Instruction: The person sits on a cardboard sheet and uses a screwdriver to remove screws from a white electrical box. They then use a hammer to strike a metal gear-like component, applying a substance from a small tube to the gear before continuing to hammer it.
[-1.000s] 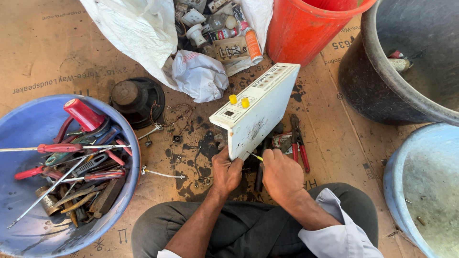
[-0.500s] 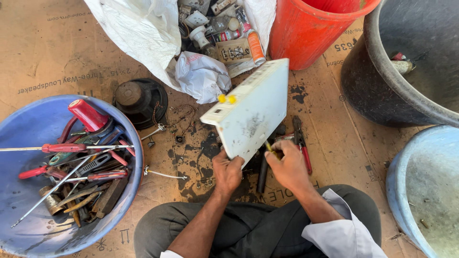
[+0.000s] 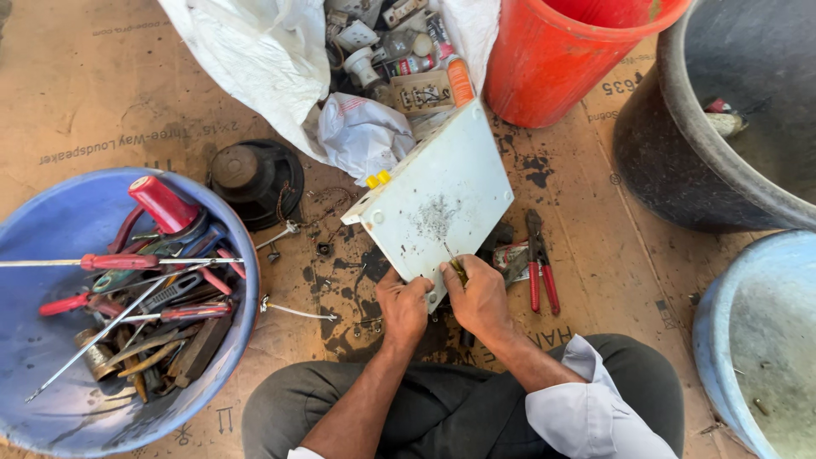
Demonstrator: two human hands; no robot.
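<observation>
left hand [image 3: 404,304] grips near edge of white box [image 3: 438,200] | right hand [image 3: 478,293] closed on screwdriver [image 3: 455,265], tip on box face | box tilted on cardboard floor [image 3: 102,93], just right of speaker [image 3: 255,178], left of red pliers [image 3: 541,259], blue tool tub [image 3: 51,399] well left

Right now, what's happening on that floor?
A seated person holds a white box tilted on the cardboard floor. The left hand grips its near edge; the right hand works a small tool against its flat face. Red pliers lie beside it; a blue tub of tools sits to the left.
</observation>
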